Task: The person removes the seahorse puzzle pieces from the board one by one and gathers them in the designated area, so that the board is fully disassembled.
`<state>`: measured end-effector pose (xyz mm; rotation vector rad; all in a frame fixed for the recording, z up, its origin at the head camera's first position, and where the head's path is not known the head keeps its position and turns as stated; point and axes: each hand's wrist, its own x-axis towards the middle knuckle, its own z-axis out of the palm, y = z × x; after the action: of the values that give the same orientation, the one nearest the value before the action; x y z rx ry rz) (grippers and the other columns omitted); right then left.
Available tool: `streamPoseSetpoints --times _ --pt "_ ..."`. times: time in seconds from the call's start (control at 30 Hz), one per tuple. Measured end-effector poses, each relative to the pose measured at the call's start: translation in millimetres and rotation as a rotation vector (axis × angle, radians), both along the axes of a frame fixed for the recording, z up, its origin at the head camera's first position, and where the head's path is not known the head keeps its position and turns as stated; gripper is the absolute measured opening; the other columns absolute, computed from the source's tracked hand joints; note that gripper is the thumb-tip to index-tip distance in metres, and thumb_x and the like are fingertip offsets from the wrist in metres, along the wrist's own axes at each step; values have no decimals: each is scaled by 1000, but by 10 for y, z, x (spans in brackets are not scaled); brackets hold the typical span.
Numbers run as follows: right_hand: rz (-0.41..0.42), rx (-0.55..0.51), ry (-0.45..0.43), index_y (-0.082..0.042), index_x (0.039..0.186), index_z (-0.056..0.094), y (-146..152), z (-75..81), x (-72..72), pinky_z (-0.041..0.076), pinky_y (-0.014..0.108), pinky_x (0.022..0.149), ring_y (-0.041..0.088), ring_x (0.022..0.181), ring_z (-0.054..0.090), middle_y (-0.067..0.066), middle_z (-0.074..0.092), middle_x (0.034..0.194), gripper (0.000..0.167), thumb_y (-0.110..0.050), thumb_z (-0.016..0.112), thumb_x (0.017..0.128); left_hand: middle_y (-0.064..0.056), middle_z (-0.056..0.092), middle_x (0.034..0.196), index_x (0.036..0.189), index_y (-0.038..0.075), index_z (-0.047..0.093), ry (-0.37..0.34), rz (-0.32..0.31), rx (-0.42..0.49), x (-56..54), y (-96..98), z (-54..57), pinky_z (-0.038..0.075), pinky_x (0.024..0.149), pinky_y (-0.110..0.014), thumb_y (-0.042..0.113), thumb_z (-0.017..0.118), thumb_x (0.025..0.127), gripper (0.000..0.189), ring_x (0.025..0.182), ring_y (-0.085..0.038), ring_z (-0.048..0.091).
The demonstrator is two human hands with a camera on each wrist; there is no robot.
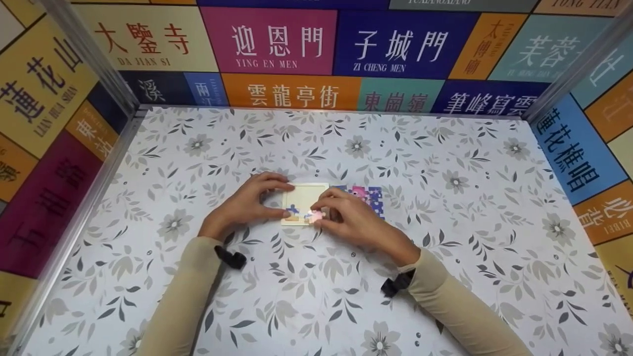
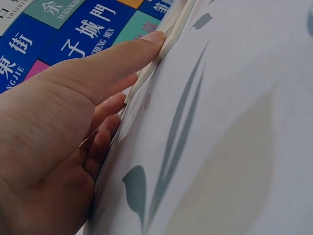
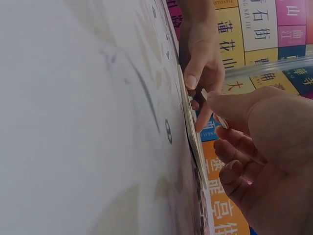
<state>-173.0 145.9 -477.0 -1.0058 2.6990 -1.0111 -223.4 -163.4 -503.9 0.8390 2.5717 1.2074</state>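
Note:
A shallow cream puzzle tray (image 1: 309, 194) lies on the table, with a few jigsaw pieces (image 1: 293, 209) at its lower left. My left hand (image 1: 249, 199) holds the tray's left side, thumb at the lower corner and a finger at the upper one. In the left wrist view the thumb (image 2: 154, 38) rests on the tray's edge. My right hand (image 1: 356, 215) pinches a pink and white jigsaw piece (image 1: 315, 216) over the lower right of the tray. The right wrist view shows this piece (image 3: 222, 121) edge-on, partly hidden by the thumb.
Blue and pink jigsaw pieces (image 1: 376, 201) lie together just right of the tray, partly behind my right hand. A white floral cloth (image 1: 296, 306) covers the table. Colourful panels with Chinese lettering (image 1: 277, 44) stand along the back and both sides.

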Motion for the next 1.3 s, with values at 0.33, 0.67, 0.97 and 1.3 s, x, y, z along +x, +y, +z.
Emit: streamPoseSetpoints --times 0.33,0.67,0.97,1.3 --pt "-70 -30 2 -18 130 79 356 -13 45 53 34 88 14 100 62 -2 66 124 32 -31 80 100 1 56 156 142 26 73 -53 23 -23 1 -4 4 26 132 -51 39 94 86 61 153 -26 42" --pt "-135 -22 -21 -19 128 80 697 -23 108 51 30 80 13 92 59 -1 68 120 32 -31 83 98 1 56 156 142 25 73 -64 32 -21 19 15 32 27 132 -49 37 94 86 61 154 -26 42" --pt "-149 -6 -74 -20 119 81 806 -35 113 50 28 75 13 87 60 -3 69 115 27 -29 87 95 2 56 156 142 25 72 -58 38 -14 20 -14 16 25 133 -48 38 94 86 61 154 -24 42" --pt "-148 41 -52 -20 116 81 864 -43 128 51 33 81 15 93 62 -2 72 117 28 -33 89 92 2 56 157 142 26 73 -58 31 -15 8 -11 7 25 133 -50 38 95 85 62 154 -25 42"
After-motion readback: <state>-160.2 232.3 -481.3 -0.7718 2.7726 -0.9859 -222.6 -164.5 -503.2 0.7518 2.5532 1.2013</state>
